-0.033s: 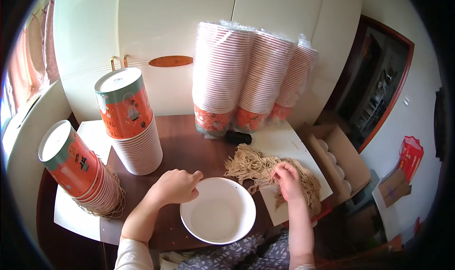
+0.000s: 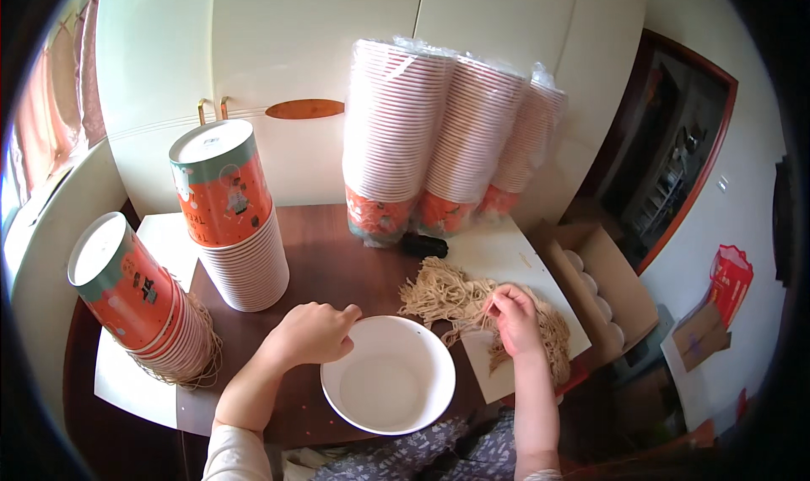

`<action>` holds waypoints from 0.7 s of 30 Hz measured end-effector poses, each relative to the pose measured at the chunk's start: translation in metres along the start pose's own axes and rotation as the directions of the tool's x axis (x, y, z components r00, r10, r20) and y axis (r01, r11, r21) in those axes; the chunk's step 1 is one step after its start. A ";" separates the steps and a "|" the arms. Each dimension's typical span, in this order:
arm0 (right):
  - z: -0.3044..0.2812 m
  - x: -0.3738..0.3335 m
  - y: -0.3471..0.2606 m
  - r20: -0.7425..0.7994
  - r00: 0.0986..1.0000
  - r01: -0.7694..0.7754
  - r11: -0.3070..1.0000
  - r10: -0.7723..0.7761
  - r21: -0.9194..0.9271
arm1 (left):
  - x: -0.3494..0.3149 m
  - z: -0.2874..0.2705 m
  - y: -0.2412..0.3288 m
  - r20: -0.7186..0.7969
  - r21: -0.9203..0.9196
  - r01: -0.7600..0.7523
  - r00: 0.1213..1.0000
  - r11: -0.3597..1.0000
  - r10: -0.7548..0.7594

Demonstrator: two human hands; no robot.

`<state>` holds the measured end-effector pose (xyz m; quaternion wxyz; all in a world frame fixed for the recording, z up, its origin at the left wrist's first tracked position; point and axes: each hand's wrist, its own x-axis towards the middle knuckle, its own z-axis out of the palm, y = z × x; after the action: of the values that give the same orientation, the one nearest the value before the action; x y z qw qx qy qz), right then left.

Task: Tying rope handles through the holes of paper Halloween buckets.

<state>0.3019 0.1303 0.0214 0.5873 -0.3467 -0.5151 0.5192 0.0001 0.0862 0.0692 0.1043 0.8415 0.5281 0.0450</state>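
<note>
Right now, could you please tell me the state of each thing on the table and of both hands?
White bowl: upright, empty.
Noodle pile: loose on the white sheet.
Left hand: curled, at the bowl's rim.
Right hand: pinching noodle strands.
Capped cup stacks: tilted.
Wrapped cup stacks: upside down, bagged.

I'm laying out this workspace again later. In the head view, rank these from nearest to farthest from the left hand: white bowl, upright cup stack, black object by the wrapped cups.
1. White bowl, touching the left hand, on its right.
2. Upright cup stack, behind, slightly left.
3. Black object, far right, by the wrapped cups.
</note>
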 end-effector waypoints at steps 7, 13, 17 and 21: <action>0.020 -0.002 -0.024 0.083 0.979 0.202 0.931 -0.186 -0.303 | -0.008 -0.002 0.005 -0.129 0.083 0.064 0.990 0.995 -0.053; 0.032 -0.012 -0.029 0.327 0.938 0.205 0.946 -0.116 -0.251 | 0.001 0.005 -0.004 -0.364 0.064 -0.330 0.871 0.942 0.330; 0.046 -0.019 -0.032 0.246 0.959 0.175 0.979 -0.144 -0.108 | 0.011 0.010 -0.003 -0.266 -0.049 -0.265 0.933 0.963 0.244; 0.052 -0.038 -0.044 0.245 0.904 0.377 0.924 -0.351 -0.065 | 0.004 0.015 -0.003 -0.205 -0.113 -0.185 0.966 0.976 0.159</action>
<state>0.2653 0.0771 0.0653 0.5905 -0.2143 -0.6629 0.4073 0.0022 0.0891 0.0538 0.1029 0.8672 0.4565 0.1704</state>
